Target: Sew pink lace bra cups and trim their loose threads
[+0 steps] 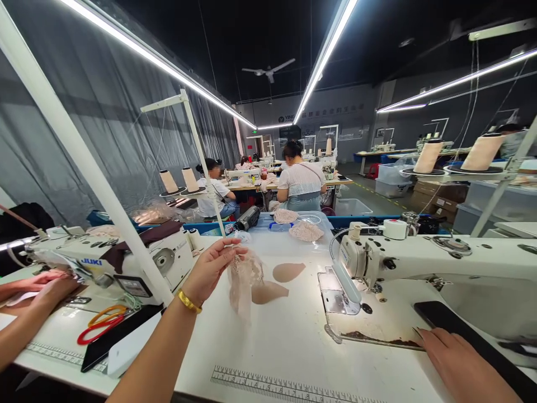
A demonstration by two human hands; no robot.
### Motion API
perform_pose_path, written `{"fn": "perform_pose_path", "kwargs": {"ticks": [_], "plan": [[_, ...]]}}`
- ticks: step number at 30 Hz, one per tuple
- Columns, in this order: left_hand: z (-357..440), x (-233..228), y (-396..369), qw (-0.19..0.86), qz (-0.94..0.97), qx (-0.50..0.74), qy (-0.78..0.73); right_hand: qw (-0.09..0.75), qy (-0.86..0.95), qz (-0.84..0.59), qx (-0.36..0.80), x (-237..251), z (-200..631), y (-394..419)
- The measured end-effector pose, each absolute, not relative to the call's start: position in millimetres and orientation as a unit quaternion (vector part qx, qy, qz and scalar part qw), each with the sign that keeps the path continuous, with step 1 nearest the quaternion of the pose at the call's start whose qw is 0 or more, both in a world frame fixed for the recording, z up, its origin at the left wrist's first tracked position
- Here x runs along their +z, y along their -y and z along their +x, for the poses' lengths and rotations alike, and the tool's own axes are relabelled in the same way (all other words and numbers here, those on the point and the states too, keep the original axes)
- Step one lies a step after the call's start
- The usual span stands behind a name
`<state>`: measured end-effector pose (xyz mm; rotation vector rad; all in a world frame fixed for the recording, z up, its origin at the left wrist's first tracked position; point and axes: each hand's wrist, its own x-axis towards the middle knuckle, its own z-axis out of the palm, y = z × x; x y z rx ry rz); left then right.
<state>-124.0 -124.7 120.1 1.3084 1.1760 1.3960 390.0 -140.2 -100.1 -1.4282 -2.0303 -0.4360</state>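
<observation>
My left hand (216, 267) is raised over the white table, thumb and fingers pinched on a strip of pale beige lace (241, 288) that hangs down, slightly blurred. Beside the lace lie two flat beige fabric pieces, one teardrop-shaped (288, 272) and the other (271, 292) nearer me, partly behind the lace. My right hand (459, 358) rests low on the bed of the white sewing machine (394, 257), palm down with fingers together. A thin pointed tip pokes out by its fingertips; the rest is hidden. The machine's lit needle plate (338, 299) is between my hands.
A clear plastic tray (268, 238) with lace pieces (306, 230) stands at the table's far side. A ruler strip (289, 386) runs along the front edge. At left are red-handled scissors (100, 324), another sewing machine (104, 263) and a co-worker's hands (54, 288). Thread cones (428, 157) stand above right.
</observation>
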Motion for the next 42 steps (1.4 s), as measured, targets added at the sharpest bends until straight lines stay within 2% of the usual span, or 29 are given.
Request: {"fn": "perform_pose_path", "kwargs": {"ticks": [2, 5, 8, 10, 12, 14, 17, 19, 23, 27, 32, 38, 42], "plan": [[-115, 114, 131, 0.465, 0.533, 0.543, -0.453, 0.299, 0.773, -0.547, -0.12, -98, 390, 139], [-90, 98, 140, 0.53, 0.58, 0.446, -0.428, 0.297, 0.757, -0.582, -0.025, -83, 372, 145], [-56, 76, 141, 0.572, 0.625, 0.365, -0.385, 0.298, 0.725, -0.599, 0.161, -49, 330, 165], [-34, 62, 139, 0.591, 0.639, 0.337, -0.359, 0.312, 0.755, -0.546, 0.184, -22, 296, 177], [-16, 52, 134, 0.61, 0.641, 0.317, -0.34, 0.314, 0.802, -0.485, 0.151, -2, 267, 182], [-3, 45, 131, 0.631, 0.638, 0.298, -0.327, 0.303, 0.837, -0.452, 0.057, 7, 246, 179], [11, 40, 130, 0.657, 0.627, 0.275, -0.315, 0.271, 0.846, -0.451, -0.089, 3, 229, 170], [18, 36, 131, 0.663, 0.623, 0.27, -0.316, 0.251, 0.844, -0.456, -0.131, -2, 222, 165], [23, 33, 133, 0.66, 0.628, 0.247, -0.33, 0.214, 0.855, -0.458, -0.116, -6, 218, 163], [-3, 49, 129, 0.608, 0.677, 0.192, -0.367, 0.222, 0.848, -0.475, -0.076, -6, 240, 168], [-26, 74, 126, 0.567, 0.667, 0.25, -0.414, 0.237, 0.85, -0.47, -0.036, -6, 255, 180], [5, 51, 132, 0.599, 0.681, 0.194, -0.375, 0.259, 0.854, -0.44, -0.103, -7, 221, 179], [21, 37, 134, 0.616, 0.678, 0.181, -0.358, 0.225, 0.857, -0.454, -0.094, -11, 212, 177]]}}
